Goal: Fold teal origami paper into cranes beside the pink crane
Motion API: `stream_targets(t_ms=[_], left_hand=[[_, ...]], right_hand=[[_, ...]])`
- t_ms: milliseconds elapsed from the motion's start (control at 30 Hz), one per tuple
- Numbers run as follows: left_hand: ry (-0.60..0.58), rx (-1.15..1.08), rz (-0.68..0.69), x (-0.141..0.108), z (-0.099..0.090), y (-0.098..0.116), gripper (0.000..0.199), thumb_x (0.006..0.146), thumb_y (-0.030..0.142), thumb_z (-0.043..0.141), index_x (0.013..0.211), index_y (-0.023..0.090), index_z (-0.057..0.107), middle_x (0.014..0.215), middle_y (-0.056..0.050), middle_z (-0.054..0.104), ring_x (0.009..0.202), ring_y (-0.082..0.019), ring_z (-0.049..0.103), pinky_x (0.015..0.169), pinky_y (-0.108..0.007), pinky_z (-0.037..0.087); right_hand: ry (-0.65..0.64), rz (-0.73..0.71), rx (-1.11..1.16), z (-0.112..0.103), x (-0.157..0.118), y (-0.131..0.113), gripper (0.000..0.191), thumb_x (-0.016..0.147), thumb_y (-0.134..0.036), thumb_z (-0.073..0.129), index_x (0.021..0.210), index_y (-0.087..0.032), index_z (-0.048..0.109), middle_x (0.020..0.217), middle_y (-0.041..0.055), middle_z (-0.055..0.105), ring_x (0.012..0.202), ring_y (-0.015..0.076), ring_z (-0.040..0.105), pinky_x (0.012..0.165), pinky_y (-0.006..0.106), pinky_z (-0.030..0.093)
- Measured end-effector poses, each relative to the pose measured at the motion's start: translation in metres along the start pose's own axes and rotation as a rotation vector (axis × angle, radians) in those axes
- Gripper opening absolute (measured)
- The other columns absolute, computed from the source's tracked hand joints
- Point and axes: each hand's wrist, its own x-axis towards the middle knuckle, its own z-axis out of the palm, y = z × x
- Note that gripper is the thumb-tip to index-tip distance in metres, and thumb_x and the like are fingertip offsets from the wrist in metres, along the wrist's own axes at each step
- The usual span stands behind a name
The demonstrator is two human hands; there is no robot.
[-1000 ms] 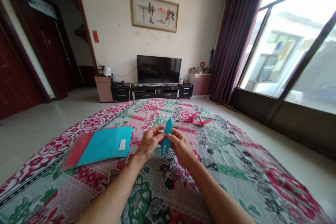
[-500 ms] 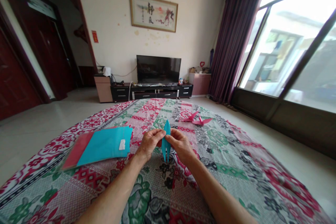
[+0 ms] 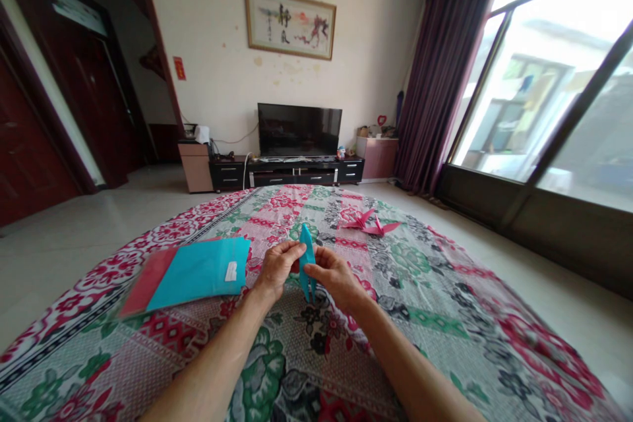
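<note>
Between my two hands is a blue folded paper (image 3: 307,257), narrow and upright, its top pointed and its lower end split into two thin points. My left hand (image 3: 277,268) pinches its left edge with thumb and forefinger. Lower on the right edge, the thumb and fingers of my right hand (image 3: 336,275) are closed on the same paper. Parts of the fingers behind it are hidden. Two pink paper cranes (image 3: 370,223) lie beyond my right hand on the patterned tablecloth (image 3: 420,356).
Left of my hands lies a clear packet of blue and pink paper sheets (image 3: 198,275) with a white label. Past the table's far edge stand a low black cabinet (image 3: 291,173) and a television (image 3: 299,130). A window (image 3: 544,99) is on the right.
The blue folded paper has tilted and turned slightly, its top shifting left. My right thumb has moved lower and left along it, while my left hand has moved slightly left.
</note>
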Motion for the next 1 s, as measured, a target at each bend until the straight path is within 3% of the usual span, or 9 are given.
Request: stream_targets(t_ms=[133, 433, 867, 1000], left_hand=[[-0.062, 0.062, 0.035, 0.001, -0.003, -0.003, 0.029, 0.060, 0.042, 0.070, 0.062, 0.015, 0.060, 0.049, 0.004, 0.053, 0.044, -0.008, 0.045, 0.046, -0.021, 0.033], [0.007, 0.038, 0.058, -0.001, 0.000, 0.002, 0.026, 0.058, 0.037, 0.071, 0.058, 0.015, 0.056, 0.049, 0.006, 0.050, 0.043, -0.006, 0.041, 0.045, -0.021, 0.031], [0.027, 0.103, 0.069, -0.003, 0.002, 0.003, 0.031, 0.060, 0.040, 0.069, 0.052, 0.017, 0.051, 0.043, 0.007, 0.044, 0.039, -0.006, 0.035, 0.040, -0.020, 0.025], [0.036, 0.082, 0.107, 0.002, -0.002, -0.001, 0.035, 0.064, 0.042, 0.067, 0.049, 0.017, 0.048, 0.041, 0.006, 0.042, 0.039, -0.006, 0.035, 0.041, -0.021, 0.025]], right_hand=[[-0.052, 0.050, -0.051, -0.002, -0.003, -0.002, 0.029, 0.059, -0.032, 0.076, 0.079, -0.017, 0.062, 0.070, -0.0021, 0.062, 0.058, 0.0087, 0.053, 0.054, 0.020, 0.042], [-0.126, 0.090, -0.065, -0.002, -0.005, -0.002, 0.025, 0.062, -0.032, 0.073, 0.080, -0.017, 0.063, 0.068, -0.0032, 0.058, 0.053, 0.0059, 0.045, 0.048, 0.017, 0.037], [0.021, 0.108, -0.049, -0.003, -0.005, 0.007, 0.033, 0.065, -0.047, 0.070, 0.074, -0.016, 0.060, 0.054, -0.0048, 0.051, 0.042, 0.0052, 0.038, 0.039, 0.017, 0.031], [-0.006, 0.110, -0.067, -0.004, -0.006, 0.007, 0.032, 0.064, -0.045, 0.071, 0.075, -0.017, 0.059, 0.051, -0.0068, 0.048, 0.040, 0.0044, 0.035, 0.038, 0.016, 0.029]])
